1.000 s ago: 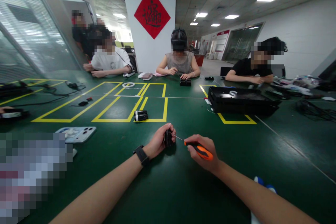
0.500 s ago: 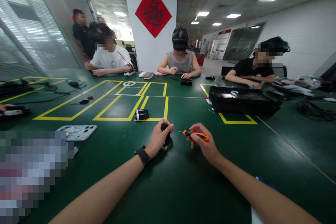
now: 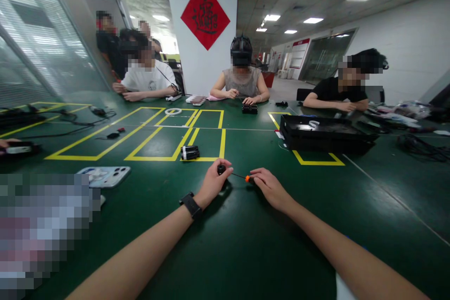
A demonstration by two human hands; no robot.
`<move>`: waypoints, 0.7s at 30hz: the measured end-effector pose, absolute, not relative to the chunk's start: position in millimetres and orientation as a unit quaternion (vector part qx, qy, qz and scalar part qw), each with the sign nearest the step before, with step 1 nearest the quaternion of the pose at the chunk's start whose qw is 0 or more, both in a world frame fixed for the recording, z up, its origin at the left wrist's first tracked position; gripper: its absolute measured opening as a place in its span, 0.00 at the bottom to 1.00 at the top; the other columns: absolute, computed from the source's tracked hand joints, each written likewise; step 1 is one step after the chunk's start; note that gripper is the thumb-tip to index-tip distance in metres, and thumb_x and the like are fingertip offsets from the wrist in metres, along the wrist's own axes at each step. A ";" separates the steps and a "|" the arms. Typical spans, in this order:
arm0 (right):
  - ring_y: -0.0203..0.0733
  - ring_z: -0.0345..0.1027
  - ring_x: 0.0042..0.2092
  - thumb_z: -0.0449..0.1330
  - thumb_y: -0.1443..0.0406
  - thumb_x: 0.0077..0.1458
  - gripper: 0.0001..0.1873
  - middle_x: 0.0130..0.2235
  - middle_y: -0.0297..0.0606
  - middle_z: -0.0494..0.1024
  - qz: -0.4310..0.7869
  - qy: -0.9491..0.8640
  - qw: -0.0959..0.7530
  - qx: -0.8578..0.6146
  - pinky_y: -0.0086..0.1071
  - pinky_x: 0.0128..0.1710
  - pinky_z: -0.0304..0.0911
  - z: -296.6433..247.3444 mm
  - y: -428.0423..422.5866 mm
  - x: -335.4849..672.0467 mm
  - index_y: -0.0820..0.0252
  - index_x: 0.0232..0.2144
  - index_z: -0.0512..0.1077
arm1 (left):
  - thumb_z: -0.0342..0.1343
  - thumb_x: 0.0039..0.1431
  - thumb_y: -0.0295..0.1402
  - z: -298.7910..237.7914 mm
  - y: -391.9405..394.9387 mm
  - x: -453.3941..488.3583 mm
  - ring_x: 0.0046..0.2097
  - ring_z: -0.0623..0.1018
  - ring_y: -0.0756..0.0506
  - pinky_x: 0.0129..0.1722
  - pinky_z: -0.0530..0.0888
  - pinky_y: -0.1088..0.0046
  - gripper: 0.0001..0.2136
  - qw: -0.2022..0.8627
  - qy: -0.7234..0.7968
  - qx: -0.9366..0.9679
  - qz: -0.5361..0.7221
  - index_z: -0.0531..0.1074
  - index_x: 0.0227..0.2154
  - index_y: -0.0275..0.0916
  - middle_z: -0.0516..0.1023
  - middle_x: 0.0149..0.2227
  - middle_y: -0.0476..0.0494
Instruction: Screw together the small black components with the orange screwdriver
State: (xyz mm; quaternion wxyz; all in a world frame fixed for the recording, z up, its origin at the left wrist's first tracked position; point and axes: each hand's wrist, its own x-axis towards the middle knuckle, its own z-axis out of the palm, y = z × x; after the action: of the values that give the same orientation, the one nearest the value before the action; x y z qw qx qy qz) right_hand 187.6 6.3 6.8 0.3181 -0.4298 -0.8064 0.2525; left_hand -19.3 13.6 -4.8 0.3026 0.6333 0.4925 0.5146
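My left hand (image 3: 213,182) is closed round a small black cylindrical part (image 3: 221,169), held just above the green table. Its exact kind is hard to make out, as the fingers cover much of it. In my right hand (image 3: 270,188) is a screwdriver (image 3: 247,178) with an orange and black handle, mostly covered by the fingers. The thin shaft points left, and its tip reaches the black part at my left fingertips. A black watch (image 3: 191,205) is on my left wrist.
Black-and-white cylinders (image 3: 190,152) stand ahead by the yellow tape. A phone (image 3: 104,176) lies to the left. A long black tray (image 3: 326,136) sits at the right. Across the table several people work, one with hands on a black block (image 3: 249,108).
My right hand has turned over the screwdriver handle, now covering most of it. The shaft has moved left to meet the black part, which sits slightly turned in my left hand.
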 end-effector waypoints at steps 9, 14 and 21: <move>0.39 0.63 0.44 0.54 0.64 0.53 0.12 0.42 0.37 0.70 0.263 -0.783 0.332 -0.455 0.36 0.46 0.58 5.2 5.8 186.9 0.57 0.42 0.67 | 0.52 0.52 0.34 -5.7 13.4 -19.6 0.33 0.69 0.50 0.36 0.65 0.75 0.07 0.300 0.488 0.647 0.502 0.66 0.34 0.38 0.69 0.30 0.51; 0.41 0.62 0.45 0.45 0.65 0.59 0.15 0.40 0.40 0.71 0.247 -0.800 0.323 -0.441 0.39 0.48 0.55 4.6 8.3 186.7 0.59 0.36 0.71 | 0.53 0.52 0.35 -4.9 12.7 -18.9 0.34 0.69 0.49 0.37 0.65 0.74 0.07 0.308 0.484 0.644 0.506 0.66 0.33 0.38 0.69 0.31 0.50; 0.40 0.63 0.42 0.55 0.65 0.52 0.11 0.41 0.37 0.70 0.269 -0.784 0.337 -0.446 0.37 0.45 0.59 1.5 6.5 186.9 0.57 0.41 0.67 | 0.53 0.51 0.34 -4.7 11.6 -16.9 0.35 0.70 0.49 0.39 0.65 0.73 0.11 0.332 0.496 0.602 0.530 0.64 0.37 0.39 0.70 0.32 0.49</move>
State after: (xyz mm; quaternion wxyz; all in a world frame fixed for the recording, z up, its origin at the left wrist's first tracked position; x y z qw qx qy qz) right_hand 186.9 6.5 1.5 0.3369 -0.4464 -0.7843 0.2686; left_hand -16.9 11.6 -4.7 0.3322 0.6019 0.4964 0.5300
